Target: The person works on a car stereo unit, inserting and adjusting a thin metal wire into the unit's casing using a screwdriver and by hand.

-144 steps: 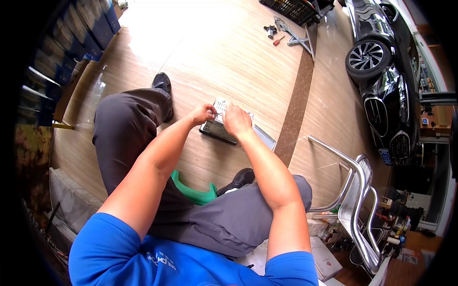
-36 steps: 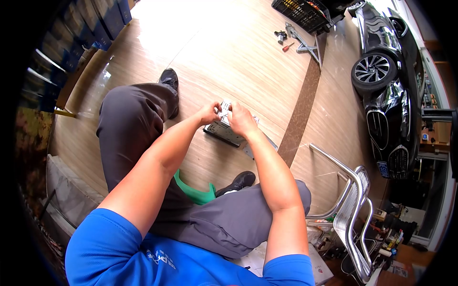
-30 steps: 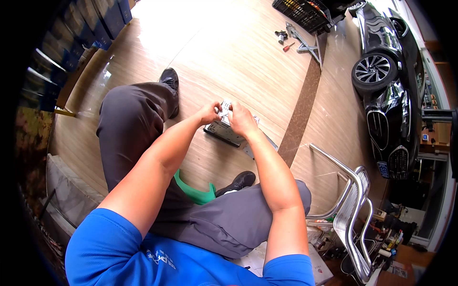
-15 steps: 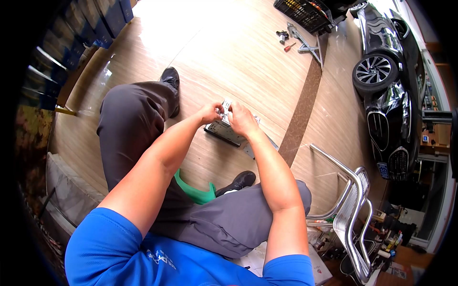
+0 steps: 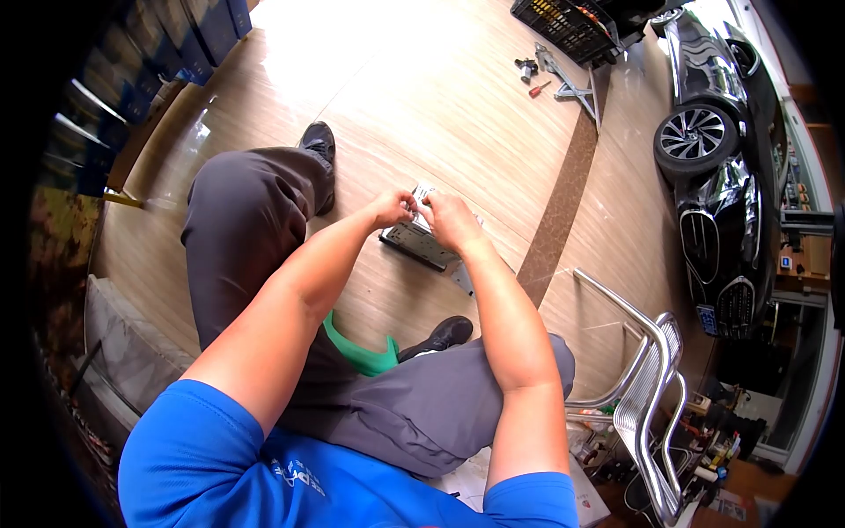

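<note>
Silver metal unit [image 5: 412, 241] sits on the pale floor [image 5: 387, 123] ahead of me, a little far of the space between my two shoes, under both my hands. My left hand [image 5: 394, 209] comes in over its left end, half closed, thumb and fingers bent toward one another near the top. My right hand [image 5: 447, 218] comes over the top from the right, fingers curled down and inward, so that the two sets of fingertips nearly meet. I appear to be touching the top there, but whatever may be pinched between my fingers is too small to make out, so I cannot tell whether either hand grips anything.

One long side of the unit faces me, slightly to the left, pale with dark holes and a black edge low along it. That side runs from left to right, slanting nearer at its right end; the long axis seems to follow it, though my right hand hides part of the body. Which end is its front I cannot tell.

Just beside its right end, partly under my right forearm, lies a flat metal plate [image 5: 464, 280]. Nearer to me, well apart from the unit, is a curved green piece [image 5: 363, 354]. Far right on the floor lie a red-handled screwdriver [image 5: 538, 90] and a metal bracket [image 5: 568, 86].
</note>
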`<state>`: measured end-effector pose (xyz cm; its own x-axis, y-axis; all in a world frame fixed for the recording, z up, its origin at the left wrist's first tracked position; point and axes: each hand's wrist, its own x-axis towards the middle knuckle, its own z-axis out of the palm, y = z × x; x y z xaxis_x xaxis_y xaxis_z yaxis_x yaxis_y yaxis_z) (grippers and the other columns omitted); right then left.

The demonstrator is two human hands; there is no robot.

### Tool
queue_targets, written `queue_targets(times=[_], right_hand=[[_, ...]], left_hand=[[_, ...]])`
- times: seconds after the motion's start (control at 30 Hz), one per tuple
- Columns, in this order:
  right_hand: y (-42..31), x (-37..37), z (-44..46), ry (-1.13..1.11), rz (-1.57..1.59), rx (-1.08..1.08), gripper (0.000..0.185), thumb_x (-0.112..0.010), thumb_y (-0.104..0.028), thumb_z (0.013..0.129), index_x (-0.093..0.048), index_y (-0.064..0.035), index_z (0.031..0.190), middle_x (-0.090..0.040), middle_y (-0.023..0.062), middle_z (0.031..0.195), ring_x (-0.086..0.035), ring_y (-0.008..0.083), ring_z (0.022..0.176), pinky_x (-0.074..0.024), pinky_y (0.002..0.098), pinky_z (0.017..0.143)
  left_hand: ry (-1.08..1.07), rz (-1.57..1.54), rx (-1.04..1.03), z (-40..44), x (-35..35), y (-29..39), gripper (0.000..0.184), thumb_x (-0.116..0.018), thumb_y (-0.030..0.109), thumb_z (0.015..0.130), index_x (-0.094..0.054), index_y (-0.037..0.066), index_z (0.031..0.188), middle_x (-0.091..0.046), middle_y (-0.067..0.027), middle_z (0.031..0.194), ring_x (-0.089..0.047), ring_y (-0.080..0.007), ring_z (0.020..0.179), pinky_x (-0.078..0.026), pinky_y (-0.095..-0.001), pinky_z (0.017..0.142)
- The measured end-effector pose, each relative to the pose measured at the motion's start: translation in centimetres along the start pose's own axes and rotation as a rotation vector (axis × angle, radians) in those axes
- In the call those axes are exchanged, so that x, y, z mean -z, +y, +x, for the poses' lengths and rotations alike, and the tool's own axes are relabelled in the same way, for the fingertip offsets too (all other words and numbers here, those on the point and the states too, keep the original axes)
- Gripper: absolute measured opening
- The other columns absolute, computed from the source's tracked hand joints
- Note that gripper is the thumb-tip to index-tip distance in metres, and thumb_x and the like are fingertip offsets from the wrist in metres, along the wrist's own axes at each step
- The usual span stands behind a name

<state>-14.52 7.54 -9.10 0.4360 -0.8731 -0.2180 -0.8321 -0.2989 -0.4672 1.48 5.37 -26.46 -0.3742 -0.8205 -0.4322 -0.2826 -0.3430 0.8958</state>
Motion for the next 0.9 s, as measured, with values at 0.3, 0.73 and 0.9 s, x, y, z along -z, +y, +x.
queue_targets(times=[0.3, 0.73, 0.9], right_hand=[[-0.6, -0.1, 0.3, 0.080, -0.058, -0.197, 0.040, -0.062, -0.043, 0.090, -0.069, -0.0031, 0.094, -0.068, 0.0229, 0.088, -0.066, 0.0400, 0.086, -0.0515, 0.0470, 0.076], [0.1, 0.7, -0.2, 0.135, 0.092, -0.223, 0.024, -0.068, -0.020, 0.085, -0.065, -0.0024, 0.101, -0.068, 0.0240, 0.096, -0.065, 0.0392, 0.095, -0.0515, 0.0455, 0.084], [0.1, 0.7, -0.2, 0.116, 0.103, -0.224, 0.023, -0.067, -0.016, 0.083, -0.065, -0.0021, 0.101, -0.068, 0.0238, 0.097, -0.065, 0.0393, 0.095, -0.0514, 0.0454, 0.085]], left_hand=[[-0.024, -0.051, -0.025, -0.4, 0.0, 0.5, 0.025, -0.070, -0.004, 0.078, -0.066, 0.003, 0.101, -0.061, -0.0007, 0.083, -0.055, -0.0107, 0.078, -0.049, -0.0272, 0.072], [-0.024, -0.047, 0.018, -1.4, 0.3, 2.2, 0.020, -0.074, -0.002, 0.074, -0.069, 0.007, 0.091, -0.062, -0.0054, 0.084, -0.057, -0.0138, 0.080, -0.049, -0.0282, 0.070], [-0.018, -0.018, 0.004, -1.2, 0.1, 1.9, 0.020, -0.074, -0.002, 0.074, -0.068, 0.007, 0.091, -0.059, -0.0024, 0.081, -0.054, -0.0120, 0.077, -0.048, -0.0273, 0.070]])
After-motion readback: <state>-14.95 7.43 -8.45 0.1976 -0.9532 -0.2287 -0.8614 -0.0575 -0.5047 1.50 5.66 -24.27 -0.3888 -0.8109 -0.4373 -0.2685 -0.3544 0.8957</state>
